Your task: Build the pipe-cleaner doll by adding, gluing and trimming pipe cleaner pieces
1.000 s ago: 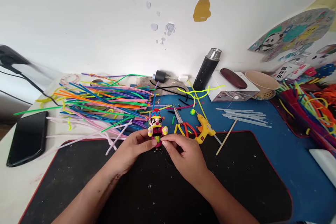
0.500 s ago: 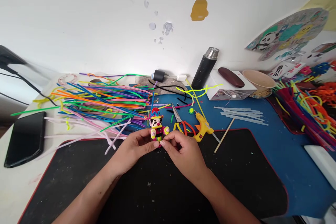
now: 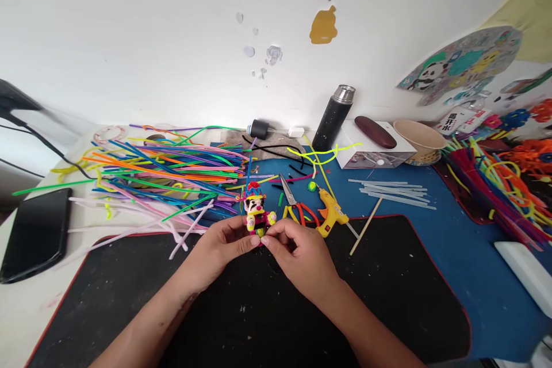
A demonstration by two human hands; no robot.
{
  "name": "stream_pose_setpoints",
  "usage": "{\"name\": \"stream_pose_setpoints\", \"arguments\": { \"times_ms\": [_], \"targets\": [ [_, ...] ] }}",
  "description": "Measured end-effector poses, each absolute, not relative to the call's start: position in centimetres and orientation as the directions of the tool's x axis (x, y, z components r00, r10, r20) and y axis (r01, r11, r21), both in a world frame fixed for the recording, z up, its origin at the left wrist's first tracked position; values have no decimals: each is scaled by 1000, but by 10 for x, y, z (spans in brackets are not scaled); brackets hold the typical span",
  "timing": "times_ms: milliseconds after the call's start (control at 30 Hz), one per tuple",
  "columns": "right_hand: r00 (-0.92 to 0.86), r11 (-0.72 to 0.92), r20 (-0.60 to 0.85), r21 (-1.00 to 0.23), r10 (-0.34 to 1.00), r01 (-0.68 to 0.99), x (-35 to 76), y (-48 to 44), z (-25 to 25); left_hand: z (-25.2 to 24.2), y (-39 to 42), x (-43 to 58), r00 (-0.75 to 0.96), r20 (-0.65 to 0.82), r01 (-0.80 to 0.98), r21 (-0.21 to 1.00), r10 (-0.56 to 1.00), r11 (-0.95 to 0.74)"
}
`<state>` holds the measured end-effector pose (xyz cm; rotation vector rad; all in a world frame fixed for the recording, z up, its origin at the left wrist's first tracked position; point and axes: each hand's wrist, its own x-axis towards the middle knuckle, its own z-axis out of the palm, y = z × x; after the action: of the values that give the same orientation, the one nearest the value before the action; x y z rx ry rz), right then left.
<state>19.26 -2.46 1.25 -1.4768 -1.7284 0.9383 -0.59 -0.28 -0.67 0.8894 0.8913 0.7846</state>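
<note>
A small pipe-cleaner figurine [image 3: 255,214] stands upright between my hands, with a red and blue hat, white and black face, yellow cuffs and magenta body. My left hand [image 3: 224,244] grips it from the left, thumb across its lower front. My right hand [image 3: 297,244] pinches its lower right side, thumb and forefinger close to my left thumb. What lies under the fingertips is hidden. Just beyond are the orange-handled scissors [image 3: 297,204], lying open, and a yellow hot glue gun [image 3: 332,213].
Many colourful pipe cleaners [image 3: 172,169] are heaped at the left, near a black phone [image 3: 37,236]. Along the wall stand a black thermos [image 3: 333,118], a white box [image 3: 375,155] and a bowl [image 3: 420,141]. Glue sticks [image 3: 397,192] and a wooden stick [image 3: 365,227] lie right of the glue gun.
The view has shifted slightly, so the wall and desk items sit a little lower in the picture. Both hands keep their hold on the figurine, which tilts very slightly.
</note>
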Motion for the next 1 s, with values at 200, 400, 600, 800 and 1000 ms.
{"name": "stream_pose_setpoints", "arguments": {
  "times_ms": [200,400,600,800,1000],
  "targets": [
    [-109,119,70,-826,992,551,191,-27,11,-7,-2,-4,408,-309,-195,890,859,413],
    [-96,131,92,-808,991,574,190,-27,9,-8,-3,-2,381,-293,-167,911,877,377],
    [-104,145,104,-809,989,569,189,-26,7,-9,-3,-3,362,-299,-122,924,883,363],
    [-100,171,139,-806,985,566,186,-24,6,-9,-3,-4,357,-291,-122,927,887,354],
    [-96,169,140,-832,986,529,185,-21,6,-8,-4,-5,346,-316,-139,914,883,382]
  ]
}}
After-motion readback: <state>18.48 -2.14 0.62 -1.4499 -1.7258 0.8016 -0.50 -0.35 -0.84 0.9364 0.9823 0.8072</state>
